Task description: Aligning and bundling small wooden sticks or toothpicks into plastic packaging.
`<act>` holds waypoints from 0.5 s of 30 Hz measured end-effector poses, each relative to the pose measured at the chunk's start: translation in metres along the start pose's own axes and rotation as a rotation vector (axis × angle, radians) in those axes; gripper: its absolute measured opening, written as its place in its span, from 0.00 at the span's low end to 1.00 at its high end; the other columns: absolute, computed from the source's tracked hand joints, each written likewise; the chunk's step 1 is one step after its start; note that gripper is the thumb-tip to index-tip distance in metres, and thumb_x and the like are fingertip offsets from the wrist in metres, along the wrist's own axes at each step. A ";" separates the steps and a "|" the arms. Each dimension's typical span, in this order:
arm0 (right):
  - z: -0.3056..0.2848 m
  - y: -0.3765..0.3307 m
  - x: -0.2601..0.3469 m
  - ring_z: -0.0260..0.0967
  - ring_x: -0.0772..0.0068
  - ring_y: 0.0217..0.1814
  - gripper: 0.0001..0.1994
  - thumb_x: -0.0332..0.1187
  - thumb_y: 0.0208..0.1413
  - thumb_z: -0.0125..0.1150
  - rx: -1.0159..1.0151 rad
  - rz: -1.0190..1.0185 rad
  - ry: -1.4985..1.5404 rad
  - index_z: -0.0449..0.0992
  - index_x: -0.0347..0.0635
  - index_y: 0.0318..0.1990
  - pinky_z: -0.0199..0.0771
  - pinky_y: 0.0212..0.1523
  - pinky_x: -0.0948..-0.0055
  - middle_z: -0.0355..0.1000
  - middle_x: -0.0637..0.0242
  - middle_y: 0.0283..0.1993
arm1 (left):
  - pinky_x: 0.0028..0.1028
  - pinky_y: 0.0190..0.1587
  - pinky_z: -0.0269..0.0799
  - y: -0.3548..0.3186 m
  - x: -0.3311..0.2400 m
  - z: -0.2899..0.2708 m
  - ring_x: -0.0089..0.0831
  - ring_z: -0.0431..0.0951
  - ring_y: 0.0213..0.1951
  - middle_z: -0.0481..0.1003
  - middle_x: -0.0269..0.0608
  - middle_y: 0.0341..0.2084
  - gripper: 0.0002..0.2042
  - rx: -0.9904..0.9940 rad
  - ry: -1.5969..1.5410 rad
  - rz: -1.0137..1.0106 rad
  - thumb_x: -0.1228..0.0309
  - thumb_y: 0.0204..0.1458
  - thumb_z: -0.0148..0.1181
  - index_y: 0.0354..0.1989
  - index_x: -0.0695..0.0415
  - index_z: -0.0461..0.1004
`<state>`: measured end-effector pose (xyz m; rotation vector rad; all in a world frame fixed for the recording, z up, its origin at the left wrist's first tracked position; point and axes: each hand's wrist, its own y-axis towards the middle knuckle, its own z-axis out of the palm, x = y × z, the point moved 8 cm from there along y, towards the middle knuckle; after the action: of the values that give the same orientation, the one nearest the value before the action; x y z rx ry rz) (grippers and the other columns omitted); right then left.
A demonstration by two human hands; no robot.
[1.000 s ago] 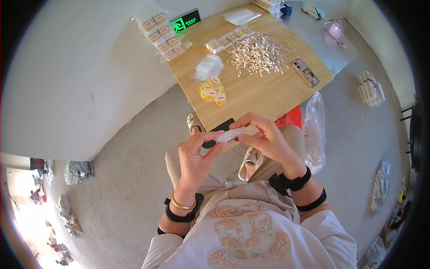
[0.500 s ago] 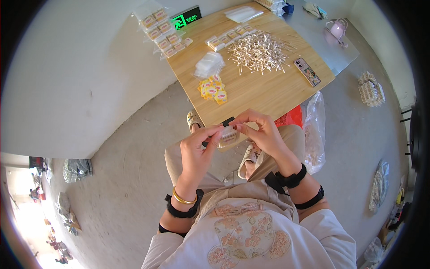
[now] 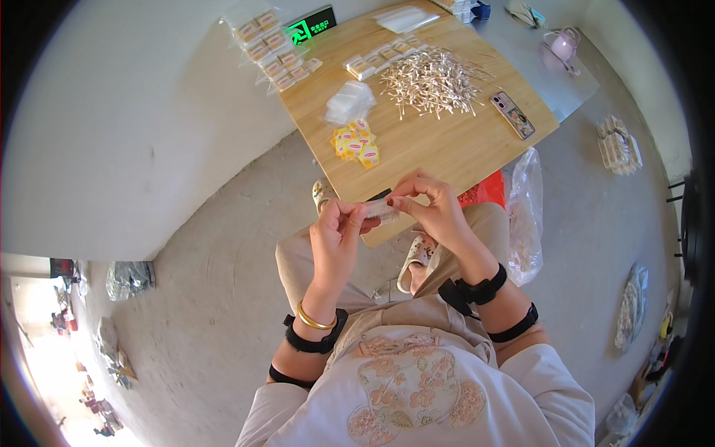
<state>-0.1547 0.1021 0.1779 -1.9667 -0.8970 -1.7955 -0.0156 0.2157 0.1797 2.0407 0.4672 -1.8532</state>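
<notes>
Over the table's near corner, a small clear plastic bag [image 3: 382,211] with cotton swabs inside is stretched between my two hands. My left hand [image 3: 337,232] pinches one end of it between thumb and fingers. At the other end, thumb and forefinger of my right hand [image 3: 433,210] close on its edge. Beyond them lie a heap of yellow and white cards [image 3: 356,144] and a stack of clear empty bags [image 3: 350,103]. A large loose pile of cotton swabs [image 3: 432,82] spreads farther back, beside a row of filled packs [image 3: 380,58].
A phone [image 3: 512,115] lies near the right edge of the wooden table [image 3: 447,153]. Filled packs [image 3: 268,48] are stacked at the back left, near a green sign [image 3: 313,27]. A red bag [image 3: 489,188] and a clear plastic bag [image 3: 526,216] lie right of my knee.
The bag of swabs has tipped from hanging face-on to lying flatter between my hands. My left hand has shifted slightly right and up; both hands keep their hold.
</notes>
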 end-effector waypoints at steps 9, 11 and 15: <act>0.024 0.006 -0.061 0.69 0.85 0.37 0.08 0.31 0.57 0.69 -0.023 0.253 0.365 0.80 0.35 0.35 0.70 0.39 0.81 0.73 0.75 0.35 | 0.22 0.35 0.80 0.018 0.035 0.005 0.31 0.85 0.38 0.81 0.43 0.36 0.06 0.052 -0.128 -0.085 0.74 0.63 0.57 0.42 0.63 0.72; 0.026 0.009 -0.069 0.70 0.85 0.38 0.08 0.31 0.58 0.69 -0.003 0.247 0.356 0.80 0.35 0.35 0.70 0.40 0.81 0.73 0.74 0.35 | 0.23 0.36 0.81 0.022 0.049 0.002 0.31 0.85 0.39 0.81 0.45 0.40 0.06 0.075 -0.179 -0.168 0.75 0.62 0.58 0.43 0.63 0.72; 0.026 0.014 -0.083 0.70 0.85 0.38 0.07 0.31 0.58 0.69 0.015 0.217 0.355 0.79 0.38 0.38 0.70 0.40 0.81 0.74 0.75 0.33 | 0.25 0.37 0.83 0.030 0.066 0.001 0.32 0.85 0.40 0.81 0.47 0.43 0.05 0.082 -0.159 -0.229 0.75 0.62 0.58 0.41 0.63 0.72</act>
<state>-0.1263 0.0887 0.0956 -1.5933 -0.5578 -1.9157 0.0041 0.1893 0.1150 1.9387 0.6118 -2.1827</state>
